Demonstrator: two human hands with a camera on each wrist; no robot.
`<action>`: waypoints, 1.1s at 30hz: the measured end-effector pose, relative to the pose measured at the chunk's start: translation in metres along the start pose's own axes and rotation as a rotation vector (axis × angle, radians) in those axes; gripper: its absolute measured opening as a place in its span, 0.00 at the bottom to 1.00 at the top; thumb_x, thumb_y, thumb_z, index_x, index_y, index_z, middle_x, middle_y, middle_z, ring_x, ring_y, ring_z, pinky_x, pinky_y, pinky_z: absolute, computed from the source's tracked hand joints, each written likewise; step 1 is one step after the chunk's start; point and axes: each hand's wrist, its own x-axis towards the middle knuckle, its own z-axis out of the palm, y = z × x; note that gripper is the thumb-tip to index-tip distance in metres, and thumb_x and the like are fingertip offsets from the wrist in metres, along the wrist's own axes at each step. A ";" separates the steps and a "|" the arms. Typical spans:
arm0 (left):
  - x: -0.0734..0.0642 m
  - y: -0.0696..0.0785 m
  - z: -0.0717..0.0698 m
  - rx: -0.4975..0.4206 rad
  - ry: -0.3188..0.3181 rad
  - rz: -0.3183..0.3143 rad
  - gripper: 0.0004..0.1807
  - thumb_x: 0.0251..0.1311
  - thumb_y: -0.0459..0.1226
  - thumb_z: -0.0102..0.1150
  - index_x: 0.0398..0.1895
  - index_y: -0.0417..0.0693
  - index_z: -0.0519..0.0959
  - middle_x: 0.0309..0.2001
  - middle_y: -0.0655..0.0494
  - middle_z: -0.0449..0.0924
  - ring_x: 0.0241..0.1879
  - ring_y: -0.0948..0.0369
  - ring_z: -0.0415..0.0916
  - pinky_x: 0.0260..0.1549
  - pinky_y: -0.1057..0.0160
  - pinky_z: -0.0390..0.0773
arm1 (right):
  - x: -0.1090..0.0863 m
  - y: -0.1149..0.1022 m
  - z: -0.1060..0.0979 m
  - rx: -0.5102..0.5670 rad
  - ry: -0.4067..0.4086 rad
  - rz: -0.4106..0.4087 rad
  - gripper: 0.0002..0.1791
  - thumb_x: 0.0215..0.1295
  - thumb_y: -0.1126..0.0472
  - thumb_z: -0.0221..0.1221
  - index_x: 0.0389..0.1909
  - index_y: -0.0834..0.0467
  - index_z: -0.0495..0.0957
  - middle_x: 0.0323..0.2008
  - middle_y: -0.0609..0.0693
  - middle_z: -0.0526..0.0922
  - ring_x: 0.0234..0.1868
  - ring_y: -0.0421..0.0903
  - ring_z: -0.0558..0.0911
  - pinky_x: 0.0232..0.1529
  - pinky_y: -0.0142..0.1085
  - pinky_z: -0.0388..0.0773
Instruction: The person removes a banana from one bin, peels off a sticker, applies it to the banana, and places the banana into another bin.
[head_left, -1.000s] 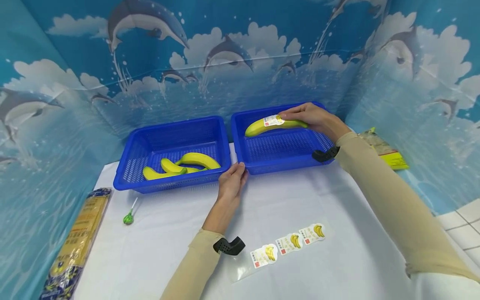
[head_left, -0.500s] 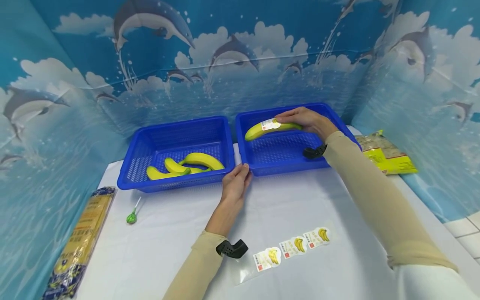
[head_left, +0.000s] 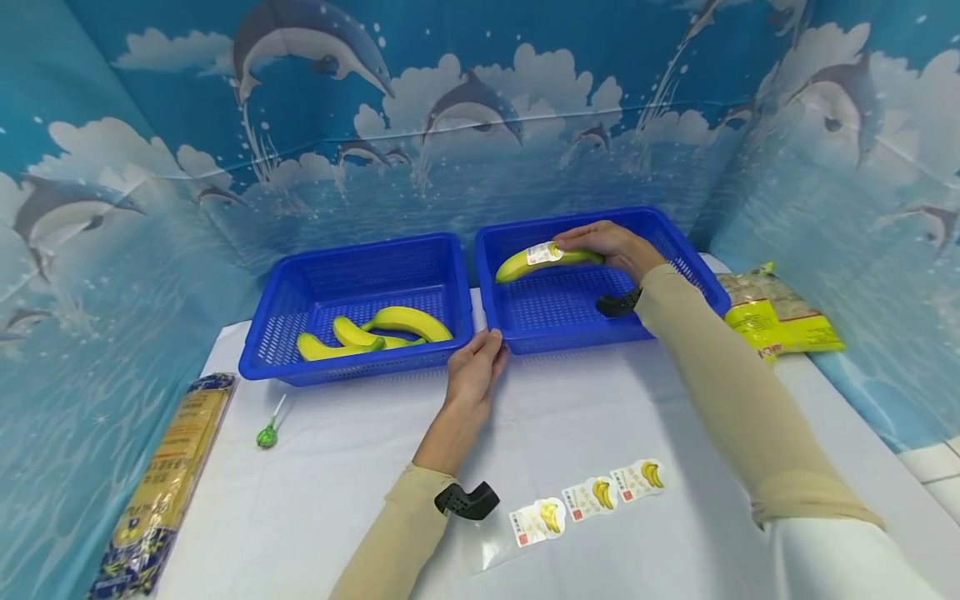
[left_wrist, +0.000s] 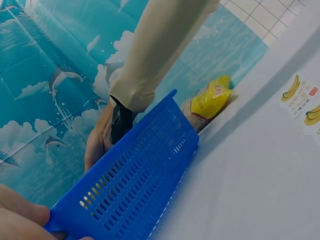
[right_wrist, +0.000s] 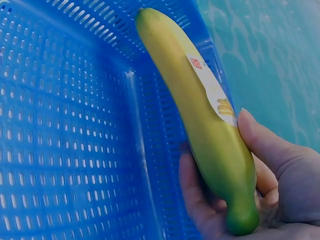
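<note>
My right hand [head_left: 611, 246] grips a yellow banana [head_left: 513, 267] by its green stem end. It holds the fruit within the right blue basket [head_left: 577, 340], near the back wall. A white label [head_left: 542, 253] with a banana picture sits on the peel; the right wrist view shows it beside my thumb [right_wrist: 265, 142]. My left hand [head_left: 471, 379] pinches the same basket's rim at its near left corner, as the left wrist view also shows. Several bananas [head_left: 408, 321] lie in the left blue basket [head_left: 352, 367].
A clear strip with three banana labels [head_left: 591, 498] lies on the white table [head_left: 300, 517]. Left of it are a green lollipop [head_left: 267, 435] and a long yellow packet [head_left: 165, 475]. A yellow bag [head_left: 783, 321] lies at the right. Dolphin-print curtains [head_left: 480, 167] surround the table.
The banana in my right hand has moved slightly down and left within the right basket. My left hand keeps its place at the rim. The whole view has shifted a little.
</note>
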 end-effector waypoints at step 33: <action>0.001 0.003 -0.001 -0.003 0.002 -0.008 0.25 0.80 0.33 0.59 0.74 0.31 0.73 0.74 0.40 0.74 0.73 0.51 0.73 0.67 0.62 0.79 | 0.028 0.017 0.005 -0.212 0.161 0.107 0.19 0.70 0.57 0.73 0.59 0.57 0.89 0.77 0.62 0.72 0.76 0.59 0.71 0.79 0.53 0.67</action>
